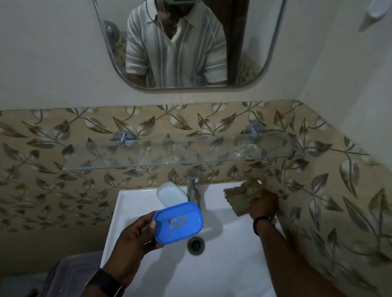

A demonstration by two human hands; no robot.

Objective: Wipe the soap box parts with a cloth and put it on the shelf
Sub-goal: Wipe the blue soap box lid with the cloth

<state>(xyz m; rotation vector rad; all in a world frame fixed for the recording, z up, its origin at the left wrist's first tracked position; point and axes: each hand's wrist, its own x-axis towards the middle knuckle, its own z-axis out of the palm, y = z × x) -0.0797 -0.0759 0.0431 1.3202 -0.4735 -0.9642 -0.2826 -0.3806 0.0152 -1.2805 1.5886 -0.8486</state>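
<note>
My left hand (136, 238) holds a blue soap box tray (179, 222) with several drain holes, gripped at its left end above the white sink (134, 202). A pale translucent soap box part (171, 193) rests on the sink's back rim, left of the tap. My right hand (263, 205) is closed around a crumpled olive-brown cloth (239, 195) at the sink's back right corner, by the wall. A glass shelf (146, 158) hangs on the leaf-patterned tiles above the sink.
A chrome tap (193, 184) stands at the middle of the sink's back rim, and the drain (196, 245) lies below the blue tray. A clear crumpled thing (245, 150) sits on the shelf's right part. A mirror (185, 36) hangs above. A plastic bin (68, 282) stands lower left.
</note>
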